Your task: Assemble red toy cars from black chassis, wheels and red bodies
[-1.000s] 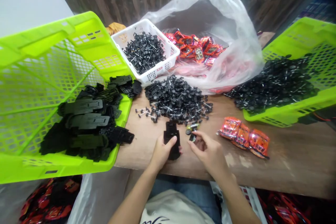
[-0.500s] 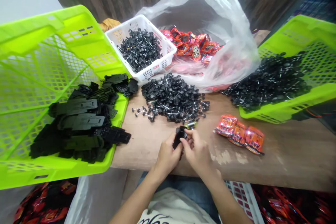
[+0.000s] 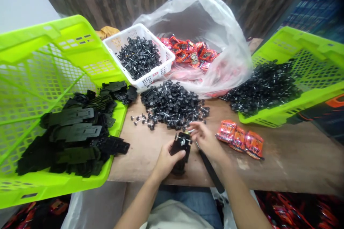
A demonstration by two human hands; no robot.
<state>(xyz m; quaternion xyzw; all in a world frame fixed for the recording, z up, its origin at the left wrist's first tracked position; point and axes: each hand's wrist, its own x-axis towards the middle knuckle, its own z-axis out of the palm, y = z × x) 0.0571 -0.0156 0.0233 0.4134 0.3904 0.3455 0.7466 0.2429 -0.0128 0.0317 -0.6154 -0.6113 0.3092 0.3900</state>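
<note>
My left hand (image 3: 169, 157) is closed around a black toy car chassis (image 3: 176, 146), its thumb lying across the flat face. An axle with wheels shows at the chassis's far end, and a whitish patch is visible near it. Just right of that end is my right hand (image 3: 205, 139), fingers bent and apart, with no held thing visible. Below the right hand a black-handled tool (image 3: 211, 171) with a metal shaft lies slanting toward the table's front edge; its head is mostly hidden. Beyond both hands is a heap of black wheels on metal axles (image 3: 174, 105).
Left, a green crate (image 3: 107, 171) holds black chassis plates (image 3: 77, 132). Behind stand a white basket (image 3: 150, 80) of wheel axles and a clear bag (image 3: 228, 18) of red car shells. Right are joined red car shells (image 3: 240, 139) and a tilted green crate (image 3: 268, 118) of wheel axles.
My right hand has come off the chassis and moved right. The left hand has turned the chassis flatter, and the tool's black handle has come into sight. The whole view has shifted slightly.
</note>
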